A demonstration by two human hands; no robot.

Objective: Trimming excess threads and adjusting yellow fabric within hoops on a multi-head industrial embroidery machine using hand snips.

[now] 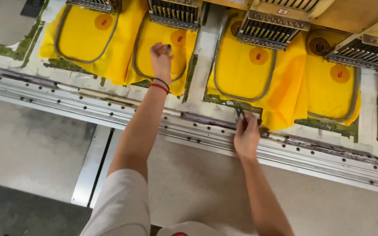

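While the left hand (161, 60) rests with bent fingers on a bright yellow cloth stretched in a grey oval hoop (159, 50), the right hand (246, 133) pinches a small dark tool (240, 115) at the metal table's (123, 114) front rail.

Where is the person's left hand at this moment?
In the head view, the left hand is left of centre near the top, resting on the second yellow cloth from the left, inside its grey hoop and just below an embroidery head.
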